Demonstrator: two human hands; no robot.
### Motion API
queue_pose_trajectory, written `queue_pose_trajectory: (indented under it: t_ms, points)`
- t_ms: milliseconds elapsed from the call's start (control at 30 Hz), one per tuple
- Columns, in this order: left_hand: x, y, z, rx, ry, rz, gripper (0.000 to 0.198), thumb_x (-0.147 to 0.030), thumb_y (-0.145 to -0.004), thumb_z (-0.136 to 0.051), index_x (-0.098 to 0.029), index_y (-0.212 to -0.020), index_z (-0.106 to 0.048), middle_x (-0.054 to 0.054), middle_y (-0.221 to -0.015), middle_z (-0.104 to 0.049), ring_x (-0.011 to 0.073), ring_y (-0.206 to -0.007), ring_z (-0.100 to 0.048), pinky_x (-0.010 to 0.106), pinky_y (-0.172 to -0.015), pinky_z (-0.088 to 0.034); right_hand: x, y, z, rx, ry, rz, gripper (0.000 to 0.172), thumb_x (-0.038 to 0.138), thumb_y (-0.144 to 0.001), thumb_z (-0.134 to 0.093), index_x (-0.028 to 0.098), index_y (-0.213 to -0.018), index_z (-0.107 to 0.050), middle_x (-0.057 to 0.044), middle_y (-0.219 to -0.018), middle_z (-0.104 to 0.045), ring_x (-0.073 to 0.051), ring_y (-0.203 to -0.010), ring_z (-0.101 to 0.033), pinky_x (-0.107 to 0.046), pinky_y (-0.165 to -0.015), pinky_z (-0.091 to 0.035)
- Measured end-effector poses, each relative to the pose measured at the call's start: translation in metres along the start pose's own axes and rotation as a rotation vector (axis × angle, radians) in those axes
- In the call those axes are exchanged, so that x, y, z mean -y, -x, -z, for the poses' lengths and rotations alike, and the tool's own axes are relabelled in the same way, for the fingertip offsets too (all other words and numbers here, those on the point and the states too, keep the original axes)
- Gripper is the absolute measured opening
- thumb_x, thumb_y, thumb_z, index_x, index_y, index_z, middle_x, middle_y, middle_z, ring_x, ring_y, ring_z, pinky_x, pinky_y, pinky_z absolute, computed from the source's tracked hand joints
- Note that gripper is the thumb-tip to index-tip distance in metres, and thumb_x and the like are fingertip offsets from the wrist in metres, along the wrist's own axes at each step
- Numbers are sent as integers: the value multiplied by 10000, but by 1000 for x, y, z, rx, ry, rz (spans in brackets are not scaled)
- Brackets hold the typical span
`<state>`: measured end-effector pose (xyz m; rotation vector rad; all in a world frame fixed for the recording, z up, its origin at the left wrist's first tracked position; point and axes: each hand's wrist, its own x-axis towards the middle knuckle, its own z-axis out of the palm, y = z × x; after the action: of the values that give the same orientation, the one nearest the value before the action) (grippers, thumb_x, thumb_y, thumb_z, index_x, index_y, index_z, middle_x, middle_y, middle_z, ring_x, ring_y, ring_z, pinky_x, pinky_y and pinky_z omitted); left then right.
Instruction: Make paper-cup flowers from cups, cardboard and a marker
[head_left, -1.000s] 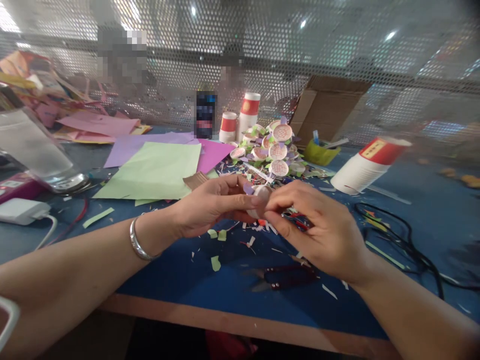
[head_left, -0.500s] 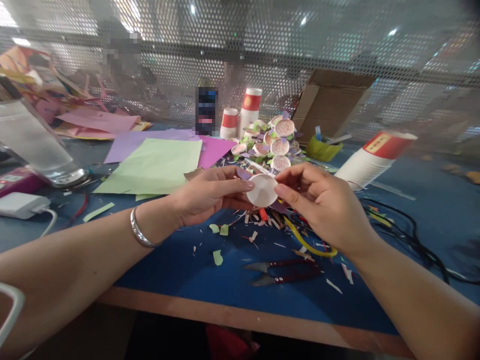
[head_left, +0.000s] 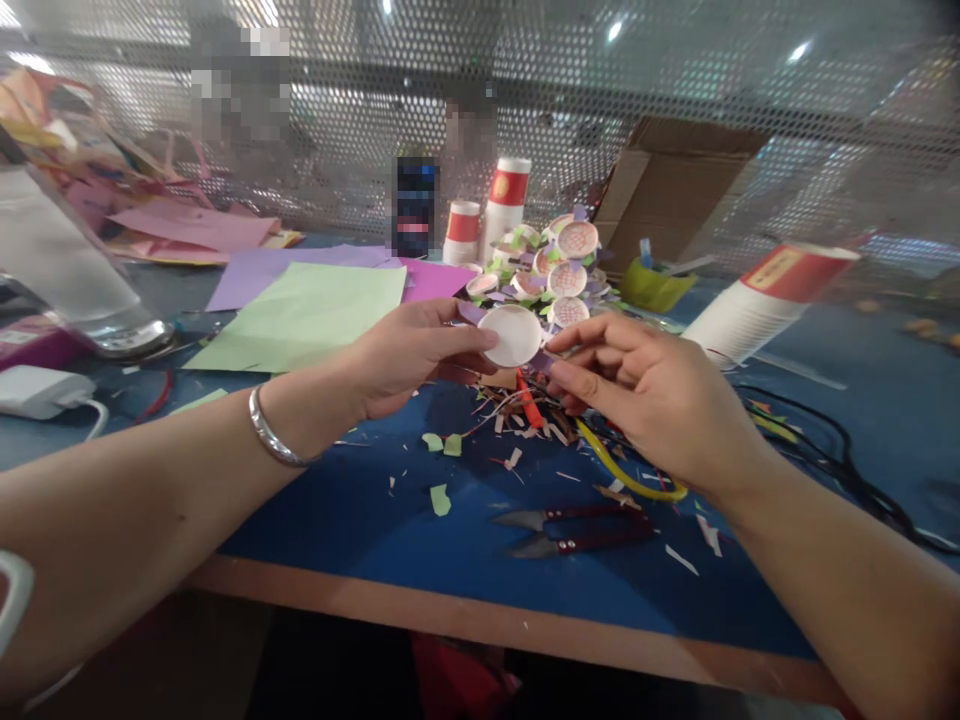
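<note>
In the head view my left hand (head_left: 420,355) pinches a shallow white paper cup bottom (head_left: 512,336) between thumb and fingers, its round face turned towards me. Bits of purple paper stick out around its edge. At its lower right, my right hand (head_left: 637,385) has thumb and fingertips closed on a small purple paper piece (head_left: 541,363). Beyond both hands stands a heap of similar cup bottoms (head_left: 568,280), with red-patterned faces and purple and green paper bits. Dark-handled thread snips (head_left: 574,530) lie below, their blades apart.
Green paper sheets (head_left: 300,315) lie at left near a tilted-looking glass of water (head_left: 75,270). Stacked paper cups (head_left: 772,300) lean at right, beside black cables (head_left: 832,440). Paper scraps and a yellow loop (head_left: 622,480) lie mid-table. A perforated metal screen (head_left: 360,120) stands behind.
The cup bottom has moved slightly up and left in my left hand. My right fingers have shifted from its rim to the purple paper at its lower right. The view has tilted slightly.
</note>
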<state>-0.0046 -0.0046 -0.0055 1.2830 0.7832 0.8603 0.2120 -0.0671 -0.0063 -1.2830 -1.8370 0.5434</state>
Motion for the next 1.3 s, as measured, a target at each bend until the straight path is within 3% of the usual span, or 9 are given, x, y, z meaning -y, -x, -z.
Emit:
queue_pose_trajectory:
  t_ms: [200,467,567,700,800,1067,1300]
  points:
    - [-7,-6,7,-149,35,-36,52,-81,-885,-650,-94,-935,-650,86,-882,-737,124,-727,-690,273,-766,-533,-4,1,3,-11,211,85,106,298,-935,-661,206,-974,-696,-22,-801,-745,-150,-619,-666,-276,-572,-530]
    - [-10,-8,12,-194,93,-107,209,-48,-851,-673,-151,-995,-561,80,-896,-747,155,-748,-734,252,-682,-544,-13,2,-2,285,592,382,230,172,-985,-516,161,-1057,-735,-122,-1014,-737,-293,-984,-648,-474,-873,-518]
    - [-11,-6,13,-110,-19,-57,244,-66,-841,-682,-150,-1038,-564,59,-840,-738,144,-676,-723,242,-639,-548,-16,3,-3,273,661,372,233,154,-980,-497,125,-1036,-721,-143,-963,-715,-309,-960,-629,-477,-847,-512]
    - [-9,-2,13,101,-218,83,349,-84,-811,-690,-153,-1120,-545,45,-805,-740,152,-613,-713,246,-588,-551,-17,2,-1,237,727,294,217,133,-969,-499,141,-1033,-707,-124,-898,-697,-301,-906,-610,-439,-768,-492]
    - [-5,0,13,210,-275,95,360,-141,-796,-725,-155,-1114,-557,28,-778,-727,158,-600,-716,245,-585,-548,-16,2,0,274,741,302,220,132,-973,-500,159,-1057,-702,-112,-907,-689,-285,-891,-587,-420,-761,-478]
    - [-2,3,14,403,-443,185,374,-203,-858,-706,-181,-1181,-519,14,-877,-689,167,-679,-732,284,-645,-584,-15,1,-6,348,695,484,310,89,-967,-477,141,-1142,-727,-119,-900,-650,-280,-868,-531,-419,-765,-461]
    - [-1,2,16,431,-483,172,350,-213,-886,-676,-192,-1182,-492,-2,-828,-678,185,-697,-744,308,-658,-603,-21,-3,-5,312,716,635,271,140,-993,-497,155,-1069,-757,-122,-906,-662,-270,-848,-525,-395,-734,-442]
